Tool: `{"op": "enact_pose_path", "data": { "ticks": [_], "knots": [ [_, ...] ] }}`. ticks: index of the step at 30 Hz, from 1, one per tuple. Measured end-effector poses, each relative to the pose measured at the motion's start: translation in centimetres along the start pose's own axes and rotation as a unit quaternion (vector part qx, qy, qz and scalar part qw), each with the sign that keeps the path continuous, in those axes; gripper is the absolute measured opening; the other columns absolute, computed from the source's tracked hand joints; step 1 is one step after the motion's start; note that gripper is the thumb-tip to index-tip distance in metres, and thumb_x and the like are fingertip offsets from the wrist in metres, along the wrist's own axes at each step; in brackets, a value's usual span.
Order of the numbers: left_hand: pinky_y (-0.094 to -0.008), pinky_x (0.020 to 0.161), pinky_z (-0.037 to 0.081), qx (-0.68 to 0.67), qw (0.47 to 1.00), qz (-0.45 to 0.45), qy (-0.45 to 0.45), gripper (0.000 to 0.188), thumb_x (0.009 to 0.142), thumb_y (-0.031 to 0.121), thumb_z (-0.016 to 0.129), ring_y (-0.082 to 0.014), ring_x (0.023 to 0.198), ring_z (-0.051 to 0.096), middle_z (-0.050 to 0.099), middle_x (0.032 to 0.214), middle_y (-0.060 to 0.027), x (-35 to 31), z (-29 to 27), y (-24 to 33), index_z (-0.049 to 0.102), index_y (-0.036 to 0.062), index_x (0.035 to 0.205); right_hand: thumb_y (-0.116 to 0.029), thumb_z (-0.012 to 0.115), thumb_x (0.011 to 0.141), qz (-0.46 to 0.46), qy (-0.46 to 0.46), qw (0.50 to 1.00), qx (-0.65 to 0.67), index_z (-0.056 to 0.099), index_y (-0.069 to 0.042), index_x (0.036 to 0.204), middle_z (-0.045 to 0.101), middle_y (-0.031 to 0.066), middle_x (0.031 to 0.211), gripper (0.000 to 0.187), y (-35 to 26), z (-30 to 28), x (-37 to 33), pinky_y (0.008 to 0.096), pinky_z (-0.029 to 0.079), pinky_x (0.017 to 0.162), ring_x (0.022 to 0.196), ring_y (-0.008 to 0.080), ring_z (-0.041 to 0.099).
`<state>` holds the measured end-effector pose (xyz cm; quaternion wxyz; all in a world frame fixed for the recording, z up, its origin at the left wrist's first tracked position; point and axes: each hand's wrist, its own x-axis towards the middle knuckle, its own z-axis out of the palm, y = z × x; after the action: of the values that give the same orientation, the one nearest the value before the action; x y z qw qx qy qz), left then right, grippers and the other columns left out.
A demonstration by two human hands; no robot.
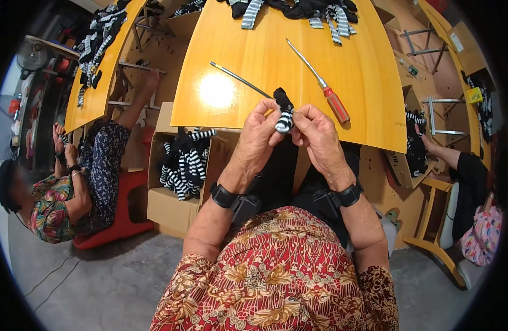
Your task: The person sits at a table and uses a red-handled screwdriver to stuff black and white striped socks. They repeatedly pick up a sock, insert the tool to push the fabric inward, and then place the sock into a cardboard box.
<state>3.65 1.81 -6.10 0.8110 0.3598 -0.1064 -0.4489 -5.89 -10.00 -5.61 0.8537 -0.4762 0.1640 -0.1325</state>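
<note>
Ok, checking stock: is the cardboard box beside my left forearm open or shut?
Open: striped knit pieces show inside the cardboard box.

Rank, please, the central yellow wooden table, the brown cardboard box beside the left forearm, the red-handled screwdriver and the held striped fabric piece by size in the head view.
Yellow wooden table
Brown cardboard box
Unsure: red-handled screwdriver looks longer, held striped fabric piece wider

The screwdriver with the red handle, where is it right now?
In the head view, the screwdriver lies on the yellow table, right of the thin dark rod, just beyond the right hand.
</note>
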Motion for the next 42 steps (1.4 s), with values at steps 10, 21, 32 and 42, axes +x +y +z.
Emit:
{"op": "enact_pose_path", "data": {
  "ticks": [10, 21, 32, 42],
  "knots": [
    [-0.0147, 0.049, 0.034, -0.021, 0.999, 0.026, -0.029, 0.034, 0.088, 0.015, 0.067, -0.0004, 0.053, 0.041, 0.055, 0.08, 0.0038, 0.0, 1.1, 0.2, 0.049, 0.0073, 0.116, -0.017, 0.061, 0.093, -0.045, 0.03, 0.993, -0.109, 0.057, -0.007, 0.078, 0.049, -0.0063, 0.066, 0.019, -1.4, 1.3, -0.8, 0.0182, 0.032, 0.051, 0.057, 0.0019, 0.04],
    [-0.0153, 0.057, 0.039, 0.223, 0.962, 0.158, -0.017, 0.042, 0.086, 0.01, 0.069, -0.0033, 0.064, 0.046, 0.057, 0.087, 0.0009, -0.4, 0.6, 0.3, 0.05, 0.0061, 0.123, -0.015, 0.06, 0.093, -0.071, 0.089, 0.988, -0.102, 0.056, -0.006, 0.077, 0.052, -0.0045, 0.066, 0.019, -0.6, 0.3, 0.6, 0.0194, 0.034, 0.05, 0.055, 0.003, 0.042],
    [-0.0209, 0.062, 0.045, 0.302, 0.93, 0.176, 0.11, 0.016, 0.087, 0.008, 0.067, -0.0056, 0.068, 0.053, 0.06, 0.086, 0.0005, -1.3, 1.6, 0.4, 0.063, 0.0021, 0.101, -0.015, 0.059, 0.094, -0.128, 0.082, 0.977, -0.147, 0.056, -0.004, 0.086, 0.055, -0.0019, 0.072, 0.014, -1.2, 1.4, 0.1, 0.0181, 0.041, 0.056, 0.062, 0.0032, 0.048],
    [-0.0164, 0.059, 0.048, -0.015, 0.993, 0.071, 0.088, 0.018, 0.095, 0.019, 0.059, -0.0063, 0.066, 0.057, 0.059, 0.084, 0.0007, -0.7, -1.2, 2.7, 0.056, 0.0069, 0.107, -0.015, 0.069, 0.075, -0.447, -0.255, 0.771, -0.376, 0.068, -0.007, 0.084, 0.064, 0.0067, 0.073, 0.012, -14.0, 9.6, -9.8, 0.0296, 0.043, 0.05, 0.061, 0.02, 0.06]
  ]
}}
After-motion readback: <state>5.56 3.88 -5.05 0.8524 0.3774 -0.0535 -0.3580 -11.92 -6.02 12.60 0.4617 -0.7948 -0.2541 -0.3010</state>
